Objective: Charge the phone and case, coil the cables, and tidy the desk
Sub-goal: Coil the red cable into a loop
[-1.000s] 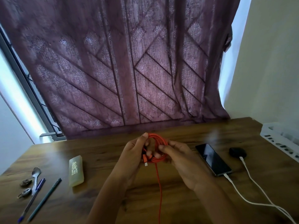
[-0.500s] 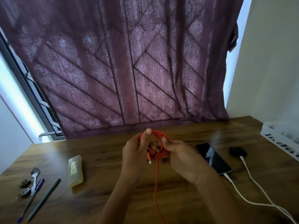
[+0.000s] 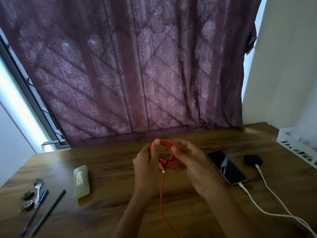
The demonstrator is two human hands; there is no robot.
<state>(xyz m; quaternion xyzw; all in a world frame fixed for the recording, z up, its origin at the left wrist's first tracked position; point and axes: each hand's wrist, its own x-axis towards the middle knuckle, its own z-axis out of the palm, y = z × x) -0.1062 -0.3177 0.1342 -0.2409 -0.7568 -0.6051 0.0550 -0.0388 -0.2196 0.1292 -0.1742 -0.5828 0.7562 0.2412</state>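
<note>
Left hand (image 3: 147,167) grips orange cable (image 3: 169,163) coil upright over the surface (image 3: 111,165) middle, thumb on top. Right hand (image 3: 193,165) blurred at coil's right side, grip unclear. Loose tail drops toward near edge, between both hands.

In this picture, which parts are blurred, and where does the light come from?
Head view: the right hand is smeared by motion, the left hand and orange cable sharper; daylight enters beside the curtain, leaving a pale sheen on the desk.
</note>
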